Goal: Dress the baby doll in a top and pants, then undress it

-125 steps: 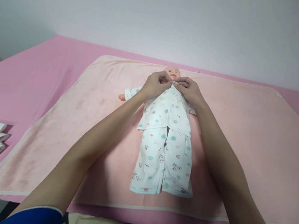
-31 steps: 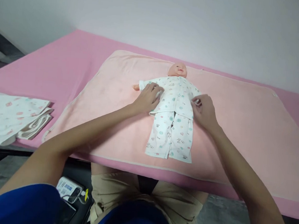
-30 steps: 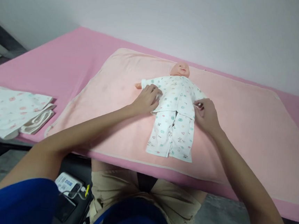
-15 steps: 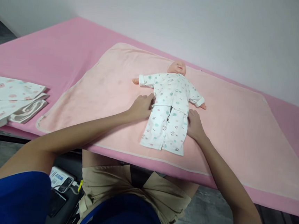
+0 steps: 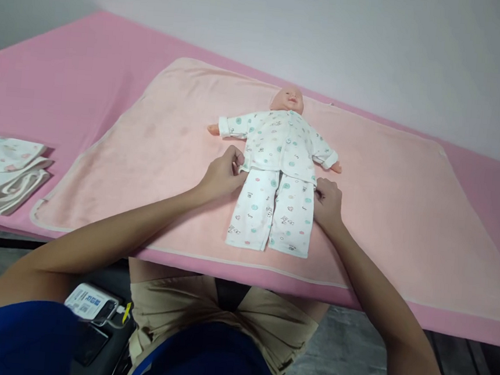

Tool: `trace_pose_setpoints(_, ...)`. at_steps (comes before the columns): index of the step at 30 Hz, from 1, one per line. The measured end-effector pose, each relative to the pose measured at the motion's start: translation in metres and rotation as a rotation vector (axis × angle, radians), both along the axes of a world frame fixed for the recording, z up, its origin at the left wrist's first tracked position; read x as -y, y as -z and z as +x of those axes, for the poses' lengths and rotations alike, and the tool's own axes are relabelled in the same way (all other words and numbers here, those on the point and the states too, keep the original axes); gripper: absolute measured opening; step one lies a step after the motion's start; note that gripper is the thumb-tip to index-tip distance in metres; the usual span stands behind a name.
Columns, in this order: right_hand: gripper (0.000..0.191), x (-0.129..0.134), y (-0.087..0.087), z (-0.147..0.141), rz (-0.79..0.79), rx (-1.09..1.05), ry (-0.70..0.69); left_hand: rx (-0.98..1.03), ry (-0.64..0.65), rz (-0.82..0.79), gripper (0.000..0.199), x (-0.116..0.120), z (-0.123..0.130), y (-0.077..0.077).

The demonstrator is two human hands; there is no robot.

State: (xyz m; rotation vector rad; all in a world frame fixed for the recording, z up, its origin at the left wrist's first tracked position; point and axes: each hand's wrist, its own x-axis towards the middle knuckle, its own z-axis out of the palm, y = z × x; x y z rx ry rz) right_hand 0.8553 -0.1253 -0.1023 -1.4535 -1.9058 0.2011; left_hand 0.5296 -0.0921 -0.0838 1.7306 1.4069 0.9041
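Observation:
A baby doll point(image 5: 289, 100) lies on its back, arms spread, on a peach blanket point(image 5: 161, 145). It wears a white patterned shirt point(image 5: 280, 146) with buttons down the front and matching pants point(image 5: 254, 208); no feet show below the cuffs. My left hand point(image 5: 225, 172) is closed at the shirt's lower left corner, pinching the hem. On the other side, my right hand point(image 5: 328, 203) has curled fingers closed at the lower right corner of the hem, its fingertips partly hidden. The hem lies over the top of the pants.
Folded patterned cloths point(image 5: 10, 175) lie at the left on the pink table cover point(image 5: 67, 78). A wall point(image 5: 333, 37) stands behind the table. Below the front edge, a white device point(image 5: 91, 302) with a cable and a dark phone-like object point(image 5: 91, 343) rest beside my leg.
The view has shifted slightly. My left hand has moved from beside the doll's waist to the shirt's corner, drawing it outward a little. My right hand's fingers have curled in more at the hem.

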Motion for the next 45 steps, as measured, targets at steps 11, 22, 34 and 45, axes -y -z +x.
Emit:
trace_pose_setpoints(11,0.028,0.000,-0.008,0.009,0.064,0.223,-0.002,-0.371,0.091,0.202,0.022,-0.006,-0.018,0.001)
trace_pose_setpoints(22,0.038,-0.003,-0.022,0.023,-0.087,0.440,-0.206,-0.594,0.188,0.097,0.021,-0.005,-0.019,-0.011)
trace_pose_setpoints(34,0.019,-0.025,-0.111,0.001,-0.311,0.029,-0.290,-0.464,0.370,0.169,0.034,-0.050,0.001,-0.092)
trace_pose_setpoints(45,0.027,-0.091,-0.084,-0.039,-0.409,-0.137,-0.301,-0.233,0.437,-0.022,0.032,-0.105,0.052,-0.074)
